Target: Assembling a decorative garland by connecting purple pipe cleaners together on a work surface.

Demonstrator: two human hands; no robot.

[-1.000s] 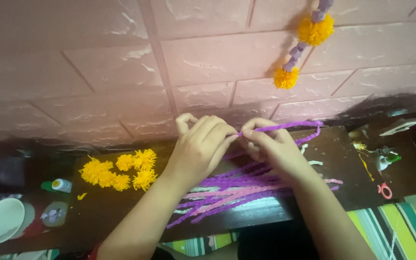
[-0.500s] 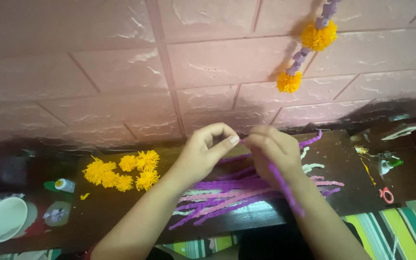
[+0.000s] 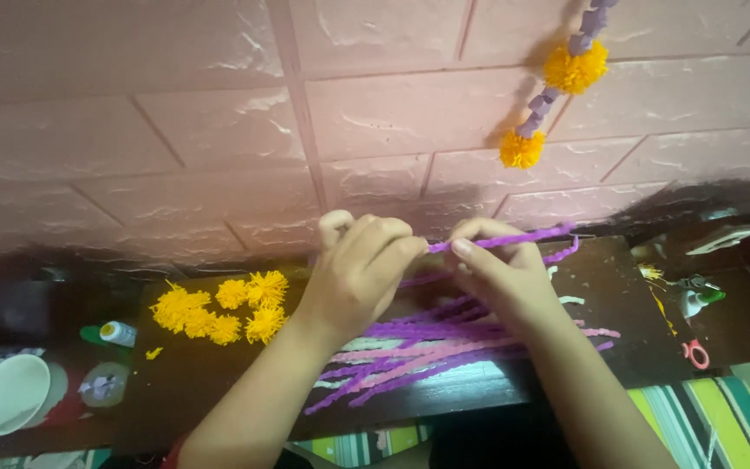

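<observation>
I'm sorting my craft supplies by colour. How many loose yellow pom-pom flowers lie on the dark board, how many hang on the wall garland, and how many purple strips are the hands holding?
Loose yellow pom-pom flowers on the dark board: about 6, bunched too close to be sure
Yellow flowers on the wall garland: 2
Purple strip held by the left hand and right hand: 1
Total: about 9

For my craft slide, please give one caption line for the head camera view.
Left hand and right hand pinch a purple twisted strip above a purple strip pile, yellow pom-pom flowers nearby.
</observation>
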